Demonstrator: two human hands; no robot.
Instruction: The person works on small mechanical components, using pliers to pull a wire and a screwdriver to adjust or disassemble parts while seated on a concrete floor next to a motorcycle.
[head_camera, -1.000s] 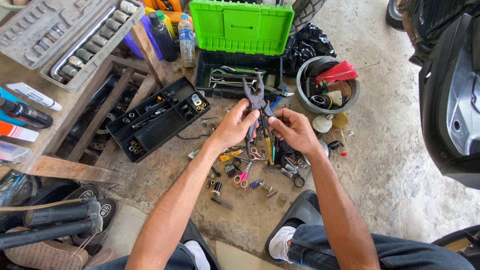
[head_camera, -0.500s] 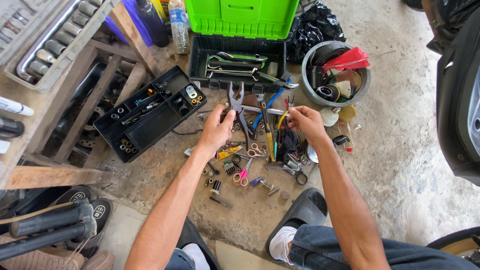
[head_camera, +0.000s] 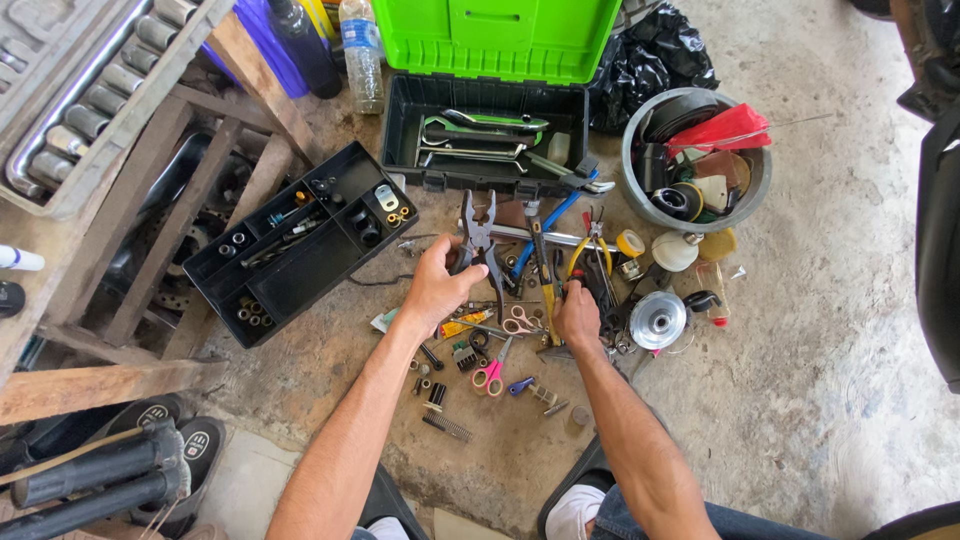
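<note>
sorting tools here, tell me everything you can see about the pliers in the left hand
The pliers are dark metal with dark handles, jaws spread open and pointing away from the person toward the black toolbox. The left hand grips them by the handles, holding them over the tool pile on the concrete floor. Whether they rest on the pile cannot be told. The right hand does not touch them.

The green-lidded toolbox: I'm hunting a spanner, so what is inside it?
The toolbox holds several long metal wrenches and a small pale block. Whatever lies beneath them is covered, and the raised lid hides the rear edge.
</note>
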